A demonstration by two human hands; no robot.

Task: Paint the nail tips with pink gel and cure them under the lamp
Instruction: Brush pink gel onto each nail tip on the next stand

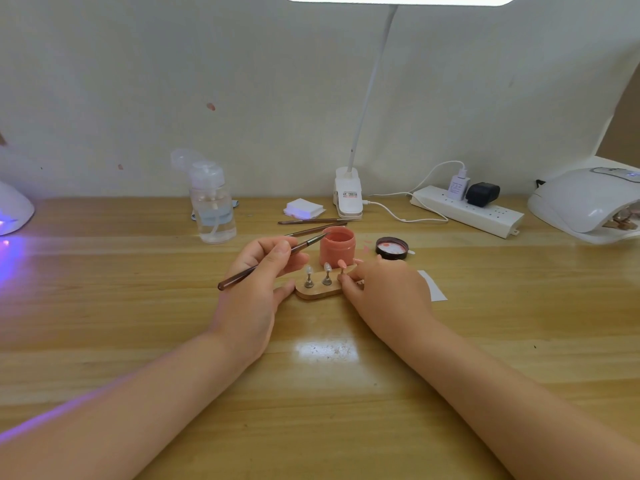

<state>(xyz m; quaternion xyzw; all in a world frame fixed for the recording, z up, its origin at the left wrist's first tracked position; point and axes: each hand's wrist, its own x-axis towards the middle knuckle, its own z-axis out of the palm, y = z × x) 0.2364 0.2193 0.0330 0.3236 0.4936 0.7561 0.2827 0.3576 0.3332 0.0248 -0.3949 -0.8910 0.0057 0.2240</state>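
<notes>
My left hand (258, 271) pinches a brown nail brush (242, 274), its tip reaching the rim of the open pink gel jar (336, 246). In front of the jar lies a small wooden holder (317, 292) with three nail tips on metal stands: two clear tips (317, 270) and one pink tip (342, 264) at the right. My right hand (381, 289) pinches the stand under the pink tip. The jar's black lid (391, 248) lies to the right. A white curing lamp (585, 202) sits at the far right, with more tips inside.
A clear pump bottle (213, 202) stands left of the jar. Two spare brushes (313, 226), a stack of white wipes (303, 207), a clip desk lamp (348, 195) and a power strip (467, 211) line the back. Another lamp (14, 209) glows purple at the far left.
</notes>
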